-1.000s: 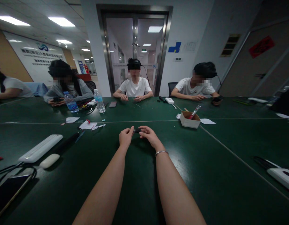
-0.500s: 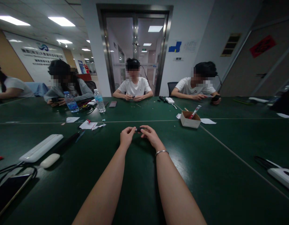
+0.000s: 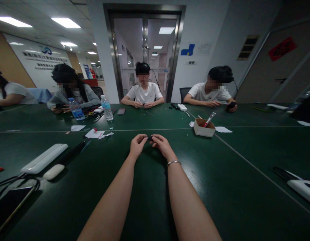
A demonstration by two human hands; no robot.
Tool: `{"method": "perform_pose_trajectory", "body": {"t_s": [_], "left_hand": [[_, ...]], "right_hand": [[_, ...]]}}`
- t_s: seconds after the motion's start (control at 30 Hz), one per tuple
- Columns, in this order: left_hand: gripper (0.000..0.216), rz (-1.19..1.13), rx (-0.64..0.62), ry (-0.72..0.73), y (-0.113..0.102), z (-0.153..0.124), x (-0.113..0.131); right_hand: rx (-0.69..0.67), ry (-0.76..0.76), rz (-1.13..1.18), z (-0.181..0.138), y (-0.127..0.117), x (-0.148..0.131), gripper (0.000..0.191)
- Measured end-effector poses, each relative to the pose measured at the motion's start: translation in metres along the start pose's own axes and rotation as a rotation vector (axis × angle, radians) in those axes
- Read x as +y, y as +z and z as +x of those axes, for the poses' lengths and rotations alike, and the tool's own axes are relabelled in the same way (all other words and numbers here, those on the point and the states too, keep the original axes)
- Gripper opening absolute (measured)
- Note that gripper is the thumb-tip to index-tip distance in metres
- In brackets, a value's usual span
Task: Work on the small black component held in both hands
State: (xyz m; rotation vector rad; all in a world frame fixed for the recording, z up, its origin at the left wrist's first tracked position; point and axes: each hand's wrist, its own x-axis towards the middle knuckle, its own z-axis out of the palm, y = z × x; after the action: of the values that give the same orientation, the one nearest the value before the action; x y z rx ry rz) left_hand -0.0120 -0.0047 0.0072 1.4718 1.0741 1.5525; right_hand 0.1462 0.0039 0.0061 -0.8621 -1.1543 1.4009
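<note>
Between my two hands, just above the green table, is a small black object with a light, metal-looking end; it resembles a USB stick, but is too small to make out surely. My left hand pinches its light end between thumb and fingertips. Around the black end are the thumb and fingers of my right hand, pressed together on it. Fingertips cover part of the object at both ends. A silver bangle circles my right wrist.
An open cardboard box with a red-and-clear item stands ahead right. Paper scraps and water bottles are ahead left. Nearer left lie a white power bank, a white case and a phone. Several people sit opposite.
My left hand has shifted slightly right, closer to my right hand, and its fingers cover more of the object's light end. My right hand has barely moved.
</note>
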Motion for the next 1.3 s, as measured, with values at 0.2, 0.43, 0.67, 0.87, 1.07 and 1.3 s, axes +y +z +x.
{"method": "perform_pose_trajectory", "body": {"t_s": [0.2, 0.43, 0.67, 0.87, 1.07, 1.3], "left_hand": [[0.023, -0.052, -0.046, -0.028, -0.003, 0.003, -0.004], [0.024, -0.069, -0.058, -0.035, -0.004, 0.003, -0.007], [0.029, -0.063, -0.033, -0.092, -0.005, 0.005, -0.012], [0.033, -0.053, -0.019, -0.105, -0.006, 0.006, -0.016], [0.037, 0.039, 0.055, -0.142, -0.005, 0.005, -0.017], [0.044, 0.102, 0.065, -0.178, -0.005, 0.001, -0.006]], "right_hand": [[0.006, 0.002, 0.005, 0.0, -0.001, 0.001, 0.042], [-0.007, 0.009, 0.009, 0.0, -0.002, 0.0, 0.043], [-0.036, -0.029, -0.056, 0.001, -0.003, 0.003, 0.044], [-0.063, -0.055, -0.087, 0.002, -0.003, 0.004, 0.042], [-0.082, -0.085, -0.104, 0.0, -0.001, 0.004, 0.04], [-0.107, -0.092, -0.104, -0.001, 0.0, 0.002, 0.038]]}}
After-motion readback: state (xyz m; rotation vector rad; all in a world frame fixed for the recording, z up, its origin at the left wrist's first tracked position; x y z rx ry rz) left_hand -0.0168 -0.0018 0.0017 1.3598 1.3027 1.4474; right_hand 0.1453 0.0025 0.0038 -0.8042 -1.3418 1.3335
